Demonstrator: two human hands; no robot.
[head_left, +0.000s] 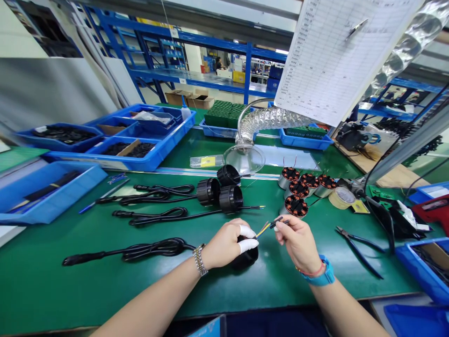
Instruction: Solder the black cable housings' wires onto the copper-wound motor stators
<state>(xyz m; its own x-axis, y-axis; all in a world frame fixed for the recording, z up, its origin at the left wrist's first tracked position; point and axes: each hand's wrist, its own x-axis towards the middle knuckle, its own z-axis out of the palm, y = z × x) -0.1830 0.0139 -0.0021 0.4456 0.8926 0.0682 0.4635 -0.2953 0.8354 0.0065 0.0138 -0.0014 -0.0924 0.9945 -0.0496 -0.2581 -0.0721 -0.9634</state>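
My left hand (pixel 229 243), with white covers on the thumb and a finger, pinches a cable end from which thin coloured wires (pixel 262 230) stick out. Under those fingertips sits a round black cap (pixel 246 260), partly hidden by the hand. My right hand (pixel 295 238) is closed on short thin black tubes (pixel 276 223), held at the tips of the wires. A coiled black cable (pixel 154 249) lies left of my left hand. Beyond it are more black caps (pixel 231 199) with cables attached.
Several copper-wound stators (pixel 296 206) stand ahead of my right hand. Diagonal pliers (pixel 361 248) lie to the right. A clear funnel hood (pixel 244 160) on a foil duct faces the bench. Blue parts trays (pixel 140 159) stand at the left; a paper sheet (pixel 336 56) hangs above.
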